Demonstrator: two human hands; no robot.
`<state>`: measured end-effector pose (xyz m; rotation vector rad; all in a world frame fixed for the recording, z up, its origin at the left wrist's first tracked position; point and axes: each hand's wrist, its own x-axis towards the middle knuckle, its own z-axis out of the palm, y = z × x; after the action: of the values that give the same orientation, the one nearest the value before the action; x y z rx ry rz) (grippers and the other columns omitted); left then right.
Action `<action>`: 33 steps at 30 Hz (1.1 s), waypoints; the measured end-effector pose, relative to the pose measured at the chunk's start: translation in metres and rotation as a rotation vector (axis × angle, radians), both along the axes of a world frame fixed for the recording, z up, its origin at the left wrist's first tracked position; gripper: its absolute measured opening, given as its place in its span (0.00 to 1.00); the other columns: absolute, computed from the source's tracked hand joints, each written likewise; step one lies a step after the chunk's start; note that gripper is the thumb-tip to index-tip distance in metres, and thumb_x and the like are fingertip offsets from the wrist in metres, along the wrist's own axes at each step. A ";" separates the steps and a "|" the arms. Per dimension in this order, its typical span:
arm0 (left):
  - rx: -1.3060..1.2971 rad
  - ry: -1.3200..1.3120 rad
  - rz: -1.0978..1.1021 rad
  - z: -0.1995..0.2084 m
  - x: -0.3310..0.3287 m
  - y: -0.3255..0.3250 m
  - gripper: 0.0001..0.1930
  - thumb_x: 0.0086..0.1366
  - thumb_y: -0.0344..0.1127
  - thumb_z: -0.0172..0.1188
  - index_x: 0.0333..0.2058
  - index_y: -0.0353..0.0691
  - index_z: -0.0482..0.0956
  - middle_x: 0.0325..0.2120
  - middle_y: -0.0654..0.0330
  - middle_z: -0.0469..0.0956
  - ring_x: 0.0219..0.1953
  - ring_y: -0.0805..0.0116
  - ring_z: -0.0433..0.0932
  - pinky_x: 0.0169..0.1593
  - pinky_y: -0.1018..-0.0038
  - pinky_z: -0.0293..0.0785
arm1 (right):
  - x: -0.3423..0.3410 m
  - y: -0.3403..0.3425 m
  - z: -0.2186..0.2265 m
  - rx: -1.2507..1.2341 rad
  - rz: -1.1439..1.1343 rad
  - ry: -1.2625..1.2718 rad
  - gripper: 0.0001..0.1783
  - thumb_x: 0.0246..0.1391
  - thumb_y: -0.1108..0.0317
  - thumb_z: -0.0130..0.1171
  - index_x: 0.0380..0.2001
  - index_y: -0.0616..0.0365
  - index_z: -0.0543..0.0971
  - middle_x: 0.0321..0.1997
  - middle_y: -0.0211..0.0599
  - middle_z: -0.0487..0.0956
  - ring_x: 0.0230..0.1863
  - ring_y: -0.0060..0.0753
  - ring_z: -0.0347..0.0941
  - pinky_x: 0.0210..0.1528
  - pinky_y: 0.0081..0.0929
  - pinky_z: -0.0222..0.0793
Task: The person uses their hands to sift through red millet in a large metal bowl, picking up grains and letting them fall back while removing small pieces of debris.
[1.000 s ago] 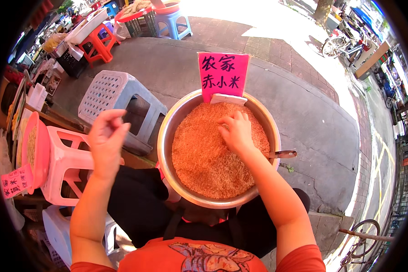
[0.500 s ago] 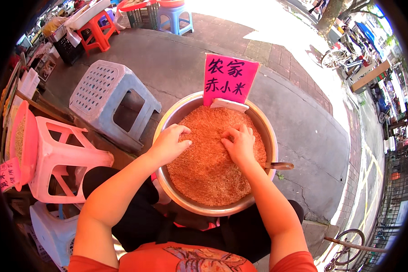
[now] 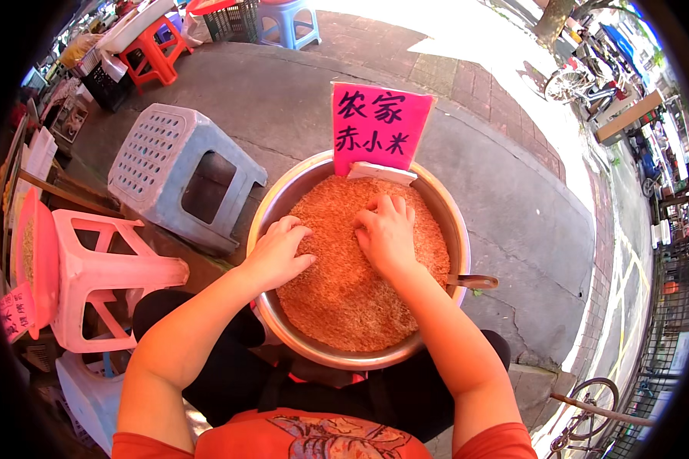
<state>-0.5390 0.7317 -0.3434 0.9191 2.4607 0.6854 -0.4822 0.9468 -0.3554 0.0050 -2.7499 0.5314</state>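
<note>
A wide metal basin (image 3: pixel 461 222) full of small reddish-brown grain (image 3: pixel 352 306) stands between my knees. Over the left part of the grain hovers my left hand (image 3: pixel 280 251), its thumb and bent fingers apart and nothing visible between them. My right hand (image 3: pixel 388 236) is at the upper middle of the heap, fingers curled down and thumb close to the index finger; whatever the fingertips pinch, if anything, is too small to make out. A pink handwritten card (image 3: pixel 381 138) stands upright in a white holder (image 3: pixel 383 173) at the far side. A brown handle (image 3: pixel 473 281) juts over the right rim.
To the left are a grey-blue plastic stool (image 3: pixel 164 157) and a pink stool (image 3: pixel 115 268) beside a pink tub (image 3: pixel 44 260) of pale grain. A red stool (image 3: pixel 157 55) and a blue stool (image 3: pixel 289 27) stand farther off. Bicycles (image 3: pixel 578 86) are parked at the right.
My right hand has moved left and slightly toward the far side over the grain. My left hand has shifted slightly left and nearer. The whole view has shifted a little.
</note>
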 end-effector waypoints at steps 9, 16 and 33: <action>-0.145 -0.002 -0.025 -0.012 0.000 -0.006 0.29 0.54 0.41 0.62 0.52 0.32 0.66 0.57 0.44 0.58 0.60 0.47 0.57 0.61 0.60 0.57 | 0.006 0.008 0.019 -0.204 0.006 0.037 0.04 0.38 0.69 0.64 0.21 0.47 0.80 0.38 0.29 0.72 0.45 0.40 0.64 0.45 0.39 0.58; -0.179 0.008 0.083 -0.032 0.007 -0.013 0.39 0.53 0.46 0.63 0.56 0.26 0.58 0.58 0.37 0.53 0.61 0.45 0.55 0.63 0.60 0.54 | 0.006 0.079 0.059 -0.504 -0.299 0.377 0.01 0.50 0.72 0.56 0.27 0.56 0.76 0.29 0.36 0.74 0.38 0.33 0.69 0.43 0.32 0.60; -0.726 -0.195 -0.130 -0.010 0.056 0.021 0.55 0.50 0.47 0.66 0.62 0.22 0.36 0.48 0.34 0.65 0.46 0.44 0.74 0.46 0.64 0.74 | 0.140 0.077 -0.010 -0.395 -0.134 -0.778 0.47 0.50 0.49 0.59 0.62 0.67 0.50 0.56 0.65 0.67 0.57 0.58 0.65 0.53 0.45 0.66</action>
<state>-0.4829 0.7526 -0.3530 0.6655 2.1830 -0.1681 -0.3423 1.0239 -0.3654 -0.5922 -3.2632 1.2412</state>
